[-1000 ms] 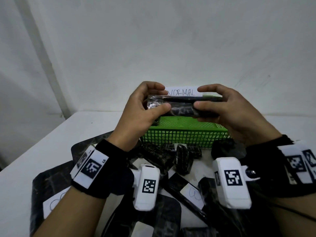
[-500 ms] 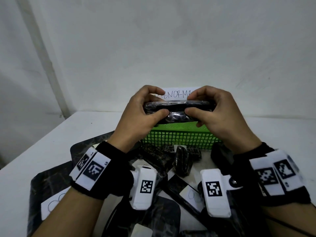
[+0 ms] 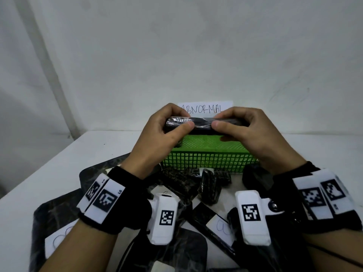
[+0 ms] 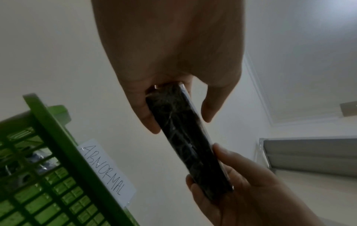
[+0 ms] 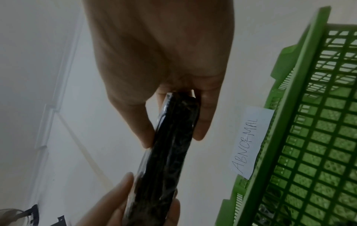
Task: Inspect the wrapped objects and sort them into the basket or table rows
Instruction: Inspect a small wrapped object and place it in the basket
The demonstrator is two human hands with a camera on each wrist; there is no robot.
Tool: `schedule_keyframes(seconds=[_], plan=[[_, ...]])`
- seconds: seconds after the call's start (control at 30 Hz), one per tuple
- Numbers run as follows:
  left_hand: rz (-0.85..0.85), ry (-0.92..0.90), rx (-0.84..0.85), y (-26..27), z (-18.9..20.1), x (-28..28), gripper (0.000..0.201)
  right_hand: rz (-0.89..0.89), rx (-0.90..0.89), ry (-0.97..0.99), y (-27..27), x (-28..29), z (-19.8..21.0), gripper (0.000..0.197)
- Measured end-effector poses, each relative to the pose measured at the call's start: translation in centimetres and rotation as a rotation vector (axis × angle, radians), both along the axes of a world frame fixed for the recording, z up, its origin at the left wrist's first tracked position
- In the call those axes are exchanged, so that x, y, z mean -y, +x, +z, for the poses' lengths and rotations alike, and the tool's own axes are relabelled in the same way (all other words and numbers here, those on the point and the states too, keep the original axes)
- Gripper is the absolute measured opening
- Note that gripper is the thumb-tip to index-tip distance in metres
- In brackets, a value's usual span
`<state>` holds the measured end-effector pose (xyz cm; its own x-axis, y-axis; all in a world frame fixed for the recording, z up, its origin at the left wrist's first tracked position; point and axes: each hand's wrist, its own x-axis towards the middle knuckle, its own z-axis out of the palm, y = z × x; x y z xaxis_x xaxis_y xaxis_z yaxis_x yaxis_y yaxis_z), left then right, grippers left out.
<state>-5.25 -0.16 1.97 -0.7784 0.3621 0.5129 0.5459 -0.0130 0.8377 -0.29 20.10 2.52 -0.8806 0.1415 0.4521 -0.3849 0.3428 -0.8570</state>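
Observation:
A long black object wrapped in clear film (image 3: 203, 125) (image 4: 185, 142) (image 5: 170, 154) is held level in the air above the green mesh basket (image 3: 208, 160). My left hand (image 3: 172, 124) pinches its left end between thumb and curled fingers. My right hand (image 3: 229, 124) pinches its right end the same way. The two thumbs nearly meet at the object's middle. Behind it a paper label reading ABNORMAL (image 3: 204, 108) stands on the basket's far rim. Part of the object is hidden by the fingers.
Several more black wrapped objects (image 3: 208, 185) lie on the white table (image 3: 39, 173) in front of the basket, some with white paper tags (image 3: 220, 228). Flat dark wrapped pieces (image 3: 57, 213) lie at the near left. The basket (image 4: 48, 175) (image 5: 309, 137) stands by a white wall.
Both hands turned the object and drew closer together along it; the right hand slid inward toward the middle. The hands and object sank slightly, baring the whole label.

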Motion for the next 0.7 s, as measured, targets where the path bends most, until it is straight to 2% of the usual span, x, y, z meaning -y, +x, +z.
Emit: schedule_keyframes(seconds=[0.17, 0.33, 0.47, 0.53, 0.6, 0.7], plan=[[0.046, 0.01, -0.041, -0.2, -0.2, -0.4, 0.016, -0.086, -0.144, 0.109, -0.2, 0.4, -0.1, 0.016], [0.105, 0.052, -0.096, 0.0, -0.4, -0.3, 0.011, -0.113, -0.206, 0.155, -0.2, 1.2, -0.2, 0.017], [0.067, 0.133, 0.057, -0.3, -0.2, -0.1, 0.026, -0.003, -0.236, 0.11, 0.8, 0.7, 0.9, 0.021], [0.061, 0.132, 0.137, -0.6, -0.4, -0.2, 0.023, 0.014, -0.249, 0.114, 1.0, 0.5, 1.1, 0.027], [0.042, 0.109, 0.14, -0.7, -0.8, -0.2, 0.029, 0.015, -0.193, 0.141, 1.0, 0.1, 1.1, 0.038], [0.043, 0.075, 0.056, -0.4, -0.8, -0.2, 0.042, 0.017, -0.047, 0.14, 1.0, 0.0, 0.7, 0.056]])
